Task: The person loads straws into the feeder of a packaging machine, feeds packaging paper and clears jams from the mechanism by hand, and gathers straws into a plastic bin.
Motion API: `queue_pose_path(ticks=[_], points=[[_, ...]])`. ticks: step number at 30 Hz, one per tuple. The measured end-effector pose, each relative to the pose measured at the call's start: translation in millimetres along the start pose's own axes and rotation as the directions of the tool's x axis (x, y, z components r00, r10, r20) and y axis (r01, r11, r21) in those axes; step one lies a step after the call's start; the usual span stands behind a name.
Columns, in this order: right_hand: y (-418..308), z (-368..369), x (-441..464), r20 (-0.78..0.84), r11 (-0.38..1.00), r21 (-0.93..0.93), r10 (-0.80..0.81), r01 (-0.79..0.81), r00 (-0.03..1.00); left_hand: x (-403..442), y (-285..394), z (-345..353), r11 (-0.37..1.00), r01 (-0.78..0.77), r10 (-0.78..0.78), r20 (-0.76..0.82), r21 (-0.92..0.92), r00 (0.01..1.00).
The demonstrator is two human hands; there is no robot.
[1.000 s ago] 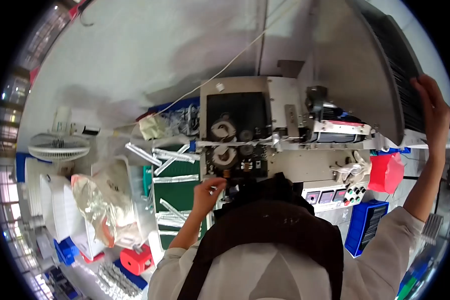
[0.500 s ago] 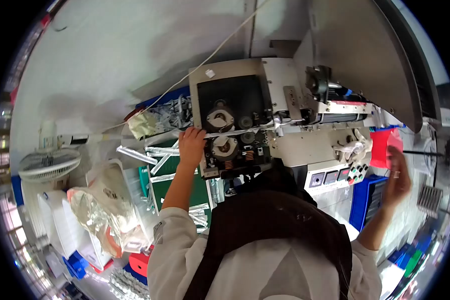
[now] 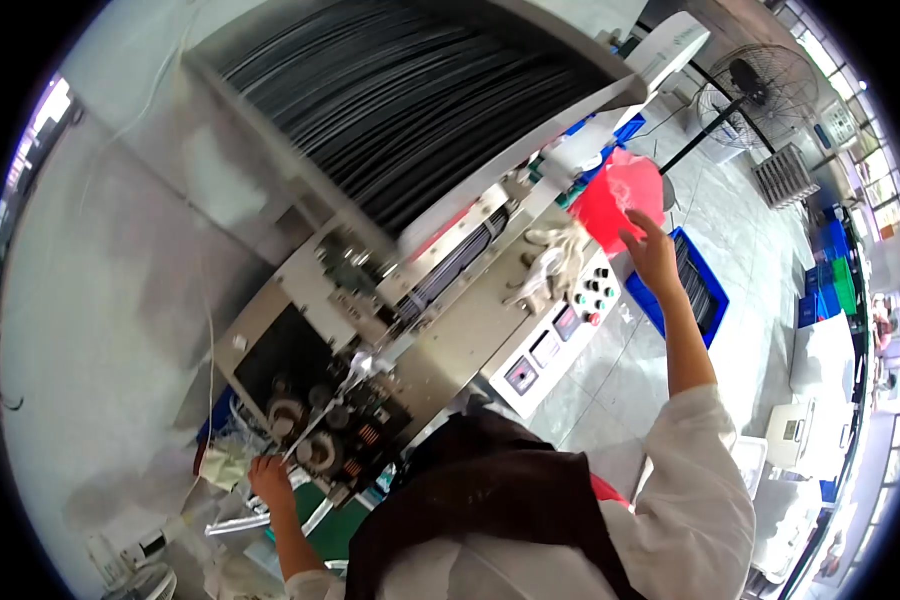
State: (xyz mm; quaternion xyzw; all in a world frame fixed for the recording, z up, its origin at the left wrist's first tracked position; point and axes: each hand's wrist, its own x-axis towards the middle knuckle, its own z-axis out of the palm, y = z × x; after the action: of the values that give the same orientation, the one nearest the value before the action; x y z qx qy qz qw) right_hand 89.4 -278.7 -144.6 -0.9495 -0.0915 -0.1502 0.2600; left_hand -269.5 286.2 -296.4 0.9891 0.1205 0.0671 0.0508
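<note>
My left hand [image 3: 270, 478] is at the left end of the machine, its fingers closed around the end of a thin silvery strip [image 3: 315, 420]. That strip runs between the round rollers [image 3: 322, 452] toward a crumpled silvery piece [image 3: 362, 368]. My right hand [image 3: 654, 258] is raised at the machine's far right end, fingers apart, over the lower edge of a red plastic sheet [image 3: 610, 198]. Whether its fingertips touch the sheet I cannot tell. Off-white work gloves [image 3: 555, 265] lie on the machine top beside the control panel [image 3: 530, 368].
A large tilted hopper [image 3: 420, 90] full of long black strips rises over the machine. On the floor at right is a blue crate [image 3: 715, 318] holding black strips. A standing fan [image 3: 755, 85] is behind it. Silvery strips [image 3: 238, 524] lie near my left arm.
My view has turned to the right, bringing the hopper and blue crate into fuller sight. The left hand stays by the rollers; the right hand has come to the red sheet's lower edge.
</note>
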Motion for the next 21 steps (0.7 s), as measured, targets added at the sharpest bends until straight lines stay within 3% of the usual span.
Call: queue_pose_path(ticks=[2, 3, 4, 5, 6, 7, 9, 12, 13, 14, 15, 16, 18, 20, 21], points=[[28, -5, 49, -0.119, 0.992, -0.003, -0.123, 0.123, 0.985, 7, 26, -24, 0.979, 0.18, -0.18, -0.006, 0.095, 0.984], [39, -8, 74, -0.187, 0.98, -0.015, -0.197, 0.198, 0.962, 5, 34, -29, 0.965, 0.26, -0.258, -0.049, 0.041, 0.965], [51, -16, 102, -0.173, 0.973, -0.171, -0.183, 0.154, 0.968, -4, 36, -33, 0.937, 0.35, -0.35, -0.078, -0.008, 0.933], [58, -20, 133, -0.215, 0.987, -0.14, -0.111, 0.082, 0.97, -13, 36, -27, 0.914, 0.403, -0.405, -0.162, -0.046, 0.9], [66, -18, 167, -0.256, 0.975, -0.195, -0.157, 0.108, 0.954, -32, 36, -24, 0.9, 0.435, -0.43, -0.2, -0.022, 0.88], [73, -25, 200, -0.295, 0.943, -0.297, -0.24, 0.15, 0.925, -41, 50, -30, 0.872, 0.476, -0.49, -0.213, -0.114, 0.846], [84, -38, 278, -0.35, 0.841, -0.529, -0.343, 0.119, 0.872, -74, 61, -31, 0.908, 0.418, -0.392, -0.282, 0.035, 0.875], [90, -44, 360, -0.287, 0.621, -0.783, -0.331, -0.022, 0.899, -90, 116, -47, 0.861, 0.507, -0.493, -0.194, 0.031, 0.848], [65, -33, 350, -0.27, 0.603, -0.798, -0.327, -0.02, 0.906, -99, 131, -48, 0.825, 0.563, -0.55, -0.16, 0.047, 0.819], [95, -45, 375, -0.131, 0.652, -0.755, -0.253, 0.069, 0.958, -107, 142, -43, 0.8, 0.598, -0.589, -0.126, 0.049, 0.798], [79, -47, 366, -0.111, 0.576, -0.817, -0.204, 0.027, 0.973, -118, 154, -40, 0.77, 0.637, -0.633, -0.102, 0.016, 0.767], [90, -52, 371, -0.066, 0.64, -0.763, -0.221, 0.093, 0.973, -125, 162, -34, 0.746, 0.666, -0.665, -0.078, -0.022, 0.743], [91, -48, 361, -0.198, 0.616, -0.787, -0.275, 0.014, 0.941, -137, 179, -24, 0.713, 0.701, -0.701, 0.02, 0.005, 0.713], [98, -48, 353, -0.199, 0.609, -0.793, -0.303, 0.029, 0.932, -139, 195, -8, 0.626, 0.78, -0.776, 0.104, 0.001, 0.622], [94, -48, 345, -0.211, 0.6, -0.799, -0.327, 0.03, 0.921, -133, 199, 3, 0.621, 0.781, -0.768, 0.141, -0.073, 0.624]])
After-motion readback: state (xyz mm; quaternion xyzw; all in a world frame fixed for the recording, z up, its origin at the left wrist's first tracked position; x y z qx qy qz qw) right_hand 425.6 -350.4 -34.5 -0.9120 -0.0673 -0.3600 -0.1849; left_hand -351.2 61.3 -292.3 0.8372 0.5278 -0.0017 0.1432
